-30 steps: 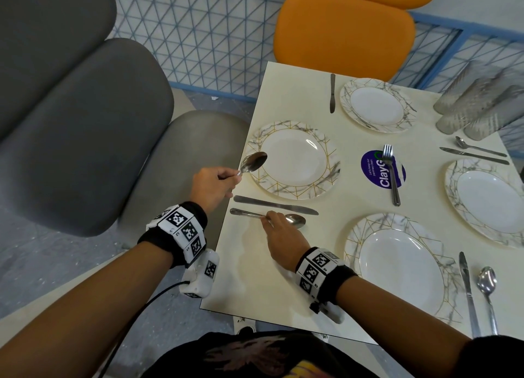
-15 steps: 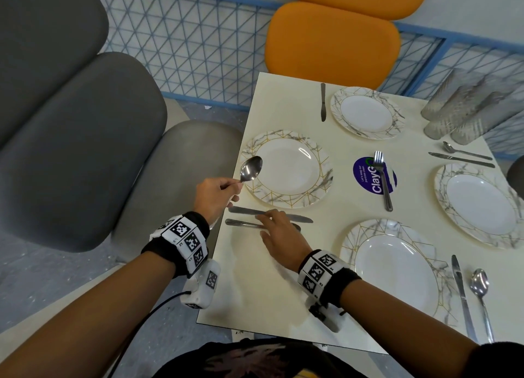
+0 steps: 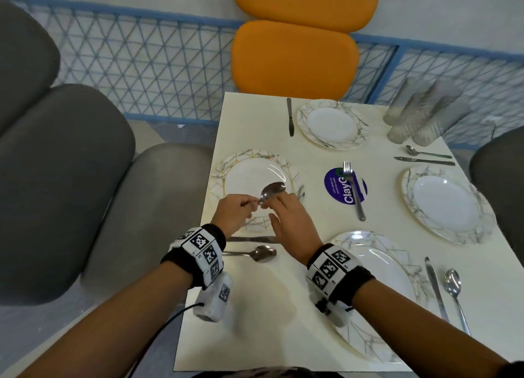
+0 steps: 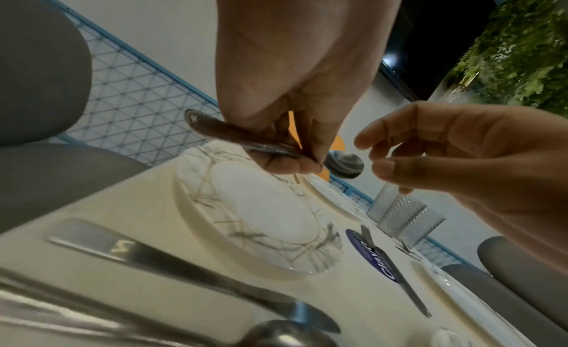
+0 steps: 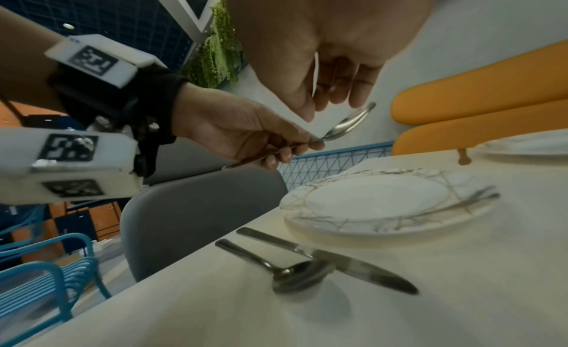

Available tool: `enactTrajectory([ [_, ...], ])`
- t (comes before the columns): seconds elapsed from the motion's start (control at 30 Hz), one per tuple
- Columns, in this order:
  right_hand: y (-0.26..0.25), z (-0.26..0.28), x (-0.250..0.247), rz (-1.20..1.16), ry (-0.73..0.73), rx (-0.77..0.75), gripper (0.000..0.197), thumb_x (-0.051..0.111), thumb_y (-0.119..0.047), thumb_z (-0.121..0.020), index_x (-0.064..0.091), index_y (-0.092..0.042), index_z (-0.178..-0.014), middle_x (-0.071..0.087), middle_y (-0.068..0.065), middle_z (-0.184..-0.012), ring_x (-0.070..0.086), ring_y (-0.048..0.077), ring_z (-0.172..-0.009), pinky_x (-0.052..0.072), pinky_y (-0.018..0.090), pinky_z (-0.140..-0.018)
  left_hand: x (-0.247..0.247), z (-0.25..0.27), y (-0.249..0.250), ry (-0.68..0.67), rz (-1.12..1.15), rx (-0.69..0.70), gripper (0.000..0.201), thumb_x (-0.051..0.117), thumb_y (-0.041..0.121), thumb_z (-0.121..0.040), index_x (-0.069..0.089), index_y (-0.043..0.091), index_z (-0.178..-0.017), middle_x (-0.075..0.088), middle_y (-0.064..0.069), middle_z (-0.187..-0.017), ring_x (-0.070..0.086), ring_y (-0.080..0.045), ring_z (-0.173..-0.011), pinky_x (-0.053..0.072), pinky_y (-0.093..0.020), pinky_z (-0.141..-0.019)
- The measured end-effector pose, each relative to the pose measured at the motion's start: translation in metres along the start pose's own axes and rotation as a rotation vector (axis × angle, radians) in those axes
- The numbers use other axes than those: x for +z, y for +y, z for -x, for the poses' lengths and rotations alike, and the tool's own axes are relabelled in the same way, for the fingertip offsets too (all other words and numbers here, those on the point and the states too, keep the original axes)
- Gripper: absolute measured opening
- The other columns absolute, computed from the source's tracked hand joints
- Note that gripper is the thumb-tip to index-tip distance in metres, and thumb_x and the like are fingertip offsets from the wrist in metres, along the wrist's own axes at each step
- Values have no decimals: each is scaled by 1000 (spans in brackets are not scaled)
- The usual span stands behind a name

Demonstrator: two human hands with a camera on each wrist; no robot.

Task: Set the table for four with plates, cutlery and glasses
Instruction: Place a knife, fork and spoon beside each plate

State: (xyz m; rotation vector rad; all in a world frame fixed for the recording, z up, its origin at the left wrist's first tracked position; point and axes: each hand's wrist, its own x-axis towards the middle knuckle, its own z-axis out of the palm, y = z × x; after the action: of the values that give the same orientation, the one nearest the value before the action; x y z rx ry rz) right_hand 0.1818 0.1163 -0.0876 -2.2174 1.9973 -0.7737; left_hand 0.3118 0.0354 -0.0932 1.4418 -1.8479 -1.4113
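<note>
My left hand (image 3: 251, 204) pinches the handle of a steel spoon (image 3: 272, 190) and holds it in the air over the left marbled plate (image 3: 226, 176). My right hand (image 3: 276, 207) hovers at the spoon's bowl with its fingers relaxed and spread; no grip shows. In the left wrist view the spoon's bowl (image 4: 344, 163) sits just short of the right hand's fingertips (image 4: 382, 167). In the right wrist view the right hand's fingers (image 5: 335, 94) hang just above the bowl (image 5: 347, 126). A knife (image 3: 252, 238) and a second spoon (image 3: 256, 253) lie on the table below that plate.
Three more plates lie at the far side (image 3: 331, 125), the right (image 3: 445, 204) and the near side (image 3: 368, 287). A fork (image 3: 353, 190) lies across a blue sticker. Several glasses (image 3: 422, 114) stand at the far right corner. Knives and spoons lie beside the other plates. Grey chairs flank the table.
My right hand has left the spoon lying on the table and risen to the held spoon's bowl. My left hand has carried its spoon rightwards over the left plate.
</note>
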Motion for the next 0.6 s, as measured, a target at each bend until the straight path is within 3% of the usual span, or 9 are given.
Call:
enactTrajectory([
  [0.1, 22, 9, -4, -23, -20, 35, 27, 61, 3, -76, 63, -10, -99, 63, 6, -105, 48, 14, -91, 49, 29, -75, 13, -6, 16, -46, -51, 24, 19, 56, 16, -91, 71, 10, -101, 64, 1, -78, 54, -5, -65, 39, -14, -58],
  [0.2, 44, 18, -9, 0, -35, 34, 26, 61, 3, -76, 63, -10, -98, 64, 7, -100, 41, 11, -87, 47, 25, -73, 20, -13, 28, -77, -74, 23, 18, 61, 20, -88, 72, 8, -97, 65, 1, -77, 56, -5, -65, 40, -13, -57],
  [0.37, 72, 11, -31, 39, 23, 43, 29, 66, 2, -75, 63, -11, -101, 63, 7, -95, 57, 23, -80, 55, 33, -66, 28, -29, 44, -121, -68, -25, 7, 70, 20, -82, 72, 13, -82, 62, 6, -67, 54, -7, -61, 37, -14, -52],
  [0.47, 86, -4, -43, 102, 77, -63, 25, 65, -7, -78, 60, -14, -101, 58, 2, -95, 47, 16, -83, 49, 28, -69, 34, -41, 56, -190, -176, 27, 9, 72, 22, -80, 71, 13, -79, 61, 8, -65, 54, -7, -59, 38, -13, -54],
  [0.6, 109, -26, -47, 151, -33, -104, 26, 69, -21, -77, 63, -15, -102, 62, 3, -101, 56, 22, -87, 52, 34, -74, 37, -62, 76, -249, -251, 78, 12, 70, 24, -81, 72, 13, -82, 59, 8, -62, 52, -4, -57, 37, -9, -53],
])
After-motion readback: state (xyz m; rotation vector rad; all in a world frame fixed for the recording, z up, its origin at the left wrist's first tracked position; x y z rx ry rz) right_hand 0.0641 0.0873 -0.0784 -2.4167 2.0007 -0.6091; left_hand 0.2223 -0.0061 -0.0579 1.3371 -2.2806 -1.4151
